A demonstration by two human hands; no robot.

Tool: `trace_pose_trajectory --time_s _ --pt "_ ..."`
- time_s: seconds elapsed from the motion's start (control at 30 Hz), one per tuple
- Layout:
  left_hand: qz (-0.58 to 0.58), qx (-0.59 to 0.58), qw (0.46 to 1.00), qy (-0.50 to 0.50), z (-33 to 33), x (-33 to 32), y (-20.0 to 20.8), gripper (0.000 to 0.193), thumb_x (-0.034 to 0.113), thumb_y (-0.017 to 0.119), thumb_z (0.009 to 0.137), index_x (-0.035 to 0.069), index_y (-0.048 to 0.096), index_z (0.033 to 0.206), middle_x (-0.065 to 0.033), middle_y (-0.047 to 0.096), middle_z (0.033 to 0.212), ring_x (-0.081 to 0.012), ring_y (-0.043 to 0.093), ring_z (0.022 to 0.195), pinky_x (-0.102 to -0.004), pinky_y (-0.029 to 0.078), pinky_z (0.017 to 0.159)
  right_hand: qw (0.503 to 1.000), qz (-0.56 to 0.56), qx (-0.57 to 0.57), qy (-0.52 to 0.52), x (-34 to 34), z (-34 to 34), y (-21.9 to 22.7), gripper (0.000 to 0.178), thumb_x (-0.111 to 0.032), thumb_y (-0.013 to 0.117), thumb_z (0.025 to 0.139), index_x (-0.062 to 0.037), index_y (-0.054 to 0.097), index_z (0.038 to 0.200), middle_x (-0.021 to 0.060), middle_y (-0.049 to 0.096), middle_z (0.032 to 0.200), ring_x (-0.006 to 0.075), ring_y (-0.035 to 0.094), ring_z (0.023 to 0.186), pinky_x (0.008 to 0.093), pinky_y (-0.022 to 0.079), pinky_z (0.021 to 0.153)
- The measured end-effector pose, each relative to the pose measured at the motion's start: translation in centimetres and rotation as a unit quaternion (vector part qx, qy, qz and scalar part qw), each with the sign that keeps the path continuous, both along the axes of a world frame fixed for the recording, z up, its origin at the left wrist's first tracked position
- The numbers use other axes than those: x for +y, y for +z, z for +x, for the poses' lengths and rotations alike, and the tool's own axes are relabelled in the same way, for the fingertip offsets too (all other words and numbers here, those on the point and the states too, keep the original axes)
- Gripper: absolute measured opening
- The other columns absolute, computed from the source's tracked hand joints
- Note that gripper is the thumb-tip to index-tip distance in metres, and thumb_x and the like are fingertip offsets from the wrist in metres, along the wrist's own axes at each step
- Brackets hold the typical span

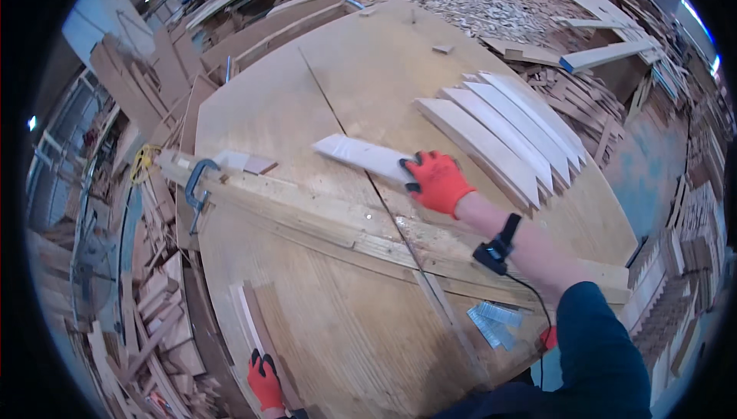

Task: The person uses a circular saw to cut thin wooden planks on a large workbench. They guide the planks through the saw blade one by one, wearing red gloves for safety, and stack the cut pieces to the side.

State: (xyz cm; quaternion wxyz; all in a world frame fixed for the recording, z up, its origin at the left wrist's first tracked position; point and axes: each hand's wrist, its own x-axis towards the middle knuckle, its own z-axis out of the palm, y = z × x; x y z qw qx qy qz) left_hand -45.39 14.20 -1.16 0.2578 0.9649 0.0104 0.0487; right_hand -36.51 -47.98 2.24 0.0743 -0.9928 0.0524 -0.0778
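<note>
My right hand (439, 183), in a red glove with black fingertips, is closed over the right end of a short white-faced board (361, 153) with a slanted left end. That board lies across a dark groove in the plywood worktable (368, 58). At the near left, my left hand (266, 385), gloved alike, has its fingers curled over narrow wooden strips (257, 315) at the table's edge; its grip is partly hidden. Right of my right hand, several similar white-faced boards (499, 131) with pointed ends lie side by side.
A long wooden rail (307, 210) crosses the table, with a blue clamp (198, 195) at its left end. Metal staple strips (495, 323) lie near the front. A cable hangs from my right wrist device (497, 250). Wood offcuts (165, 311) pile up at the left; scraps (491, 12) lie beyond.
</note>
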Motion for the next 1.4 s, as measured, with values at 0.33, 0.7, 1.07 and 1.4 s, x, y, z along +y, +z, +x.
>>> trace_pose_trajectory --time_s 0.33,0.7,1.07,1.4 --pt "0.069 0.055 0.996 -0.035 0.9 -1.7 1.5 0.071 0.035 0.078 0.087 -0.012 0.055 0.136 -0.0301 0.062 0.133 -0.0366 0.061 0.122 -0.0387 0.044 0.104 0.933 -0.043 -0.089 -0.347 -26.4 -15.0 1.9 0.052 -0.031 0.071 0.087 -0.0204 0.061 0.137 0.0185 0.053 0.144 0.0408 0.049 0.130 0.0504 0.040 0.109" --pt "0.020 0.100 0.994 0.034 -0.3 -5.0 4.0 0.064 0.038 0.072 0.093 -0.011 0.058 0.131 -0.0305 0.065 0.127 -0.0400 0.061 0.119 -0.0420 0.045 0.102 0.929 0.127 -0.072 -0.341 -38.4 -20.5 -6.8 0.045 -0.021 0.067 0.090 -0.0185 0.065 0.135 0.0147 0.049 0.151 0.0369 0.045 0.138 0.0440 0.036 0.116" --pt "0.159 0.172 0.972 0.011 0.7 -6.6 4.9 0.071 0.047 0.059 0.100 -0.010 0.049 0.141 -0.0339 0.055 0.137 -0.0464 0.054 0.126 -0.0436 0.044 0.105 0.936 0.170 -0.116 -0.285 -37.7 -22.0 -5.6 0.042 -0.021 0.070 0.086 -0.0155 0.069 0.128 0.0161 0.060 0.138 0.0360 0.051 0.131 0.0422 0.041 0.111" --pt "0.267 0.113 0.919 -0.266 -1.2 -18.2 8.4 0.050 0.037 0.063 0.096 -0.002 0.064 0.128 -0.0290 0.071 0.099 -0.0460 0.068 0.092 -0.0525 0.054 0.082 0.926 0.221 -0.259 0.163 -8.5 -15.6 4.2 0.028 -0.022 0.070 0.087 -0.0060 0.067 0.109 0.0153 0.067 0.113 0.0340 0.063 0.108 0.0474 0.051 0.092"
